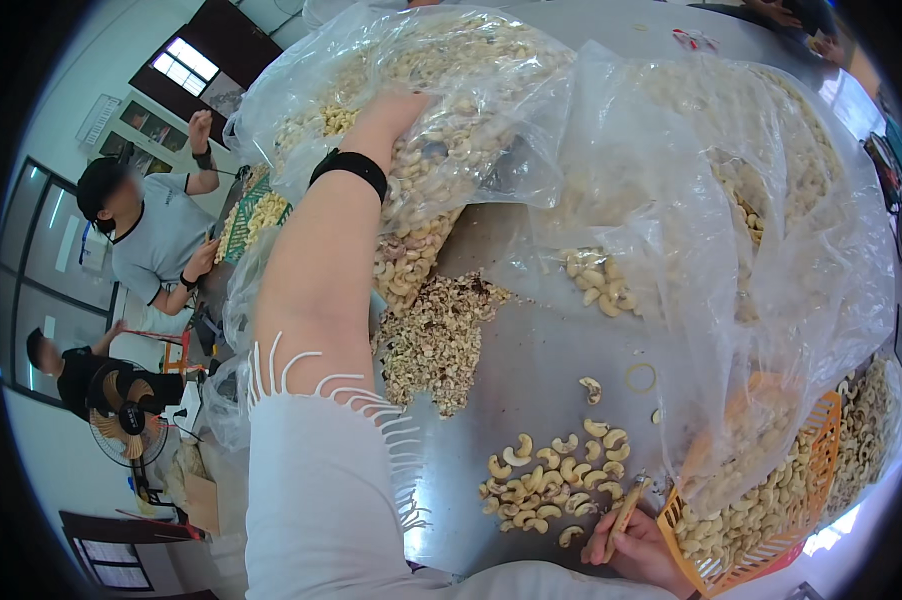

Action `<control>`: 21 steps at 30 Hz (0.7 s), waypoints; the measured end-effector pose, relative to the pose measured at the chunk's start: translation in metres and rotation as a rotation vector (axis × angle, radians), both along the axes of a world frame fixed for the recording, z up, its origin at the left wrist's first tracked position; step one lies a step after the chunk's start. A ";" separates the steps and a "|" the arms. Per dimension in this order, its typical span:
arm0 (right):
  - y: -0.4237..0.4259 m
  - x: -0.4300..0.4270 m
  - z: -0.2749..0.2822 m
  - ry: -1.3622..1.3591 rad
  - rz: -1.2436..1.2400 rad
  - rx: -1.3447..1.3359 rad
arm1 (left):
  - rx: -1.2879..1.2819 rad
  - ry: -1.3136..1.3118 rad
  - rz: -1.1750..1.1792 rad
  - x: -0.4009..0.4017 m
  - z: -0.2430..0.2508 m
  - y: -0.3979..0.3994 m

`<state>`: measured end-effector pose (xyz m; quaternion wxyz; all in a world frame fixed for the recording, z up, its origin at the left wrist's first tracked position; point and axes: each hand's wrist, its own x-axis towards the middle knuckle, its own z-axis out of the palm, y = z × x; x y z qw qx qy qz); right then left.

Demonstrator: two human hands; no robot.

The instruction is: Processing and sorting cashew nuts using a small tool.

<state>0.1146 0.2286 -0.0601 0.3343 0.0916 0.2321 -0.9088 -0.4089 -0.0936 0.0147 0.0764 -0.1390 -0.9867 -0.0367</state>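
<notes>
My left hand (393, 114), with a black band on its wrist, reaches in at the opening of a large clear plastic bag (488, 45) of cashew kernels. Plastic and nuts hide its fingers. Down at the near edge, my right hand (637, 546) grips a small wooden-handled tool (625, 517) with a short metal tip, possibly a peeling knife. Just left of this tool lies a loose scatter of cashews (541, 484) on the metal table (563, 360). A heap of broken cashew bits (439, 341) lies right of my left forearm.
An orange plastic basket (826, 442) of cashews stands beside my right hand, partly under a second plastic bag (661, 172). A rubber band (640, 378) lies on the table. Two people (162, 225) (75, 375) and a fan (129, 416) are to the left, near a green basket (235, 234).
</notes>
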 end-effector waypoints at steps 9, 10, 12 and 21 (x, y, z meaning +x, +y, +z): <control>0.001 0.001 -0.004 0.028 0.010 -0.015 | -0.256 0.238 -0.099 0.018 0.009 0.001; 0.001 0.001 -0.004 0.028 0.010 -0.015 | -0.187 0.213 -0.041 0.021 0.011 0.003; 0.000 0.001 -0.003 0.028 0.010 -0.016 | 0.292 0.133 0.118 0.031 0.015 0.008; 0.000 0.001 0.000 0.006 0.020 0.008 | 1.423 -0.075 0.338 0.054 0.039 0.010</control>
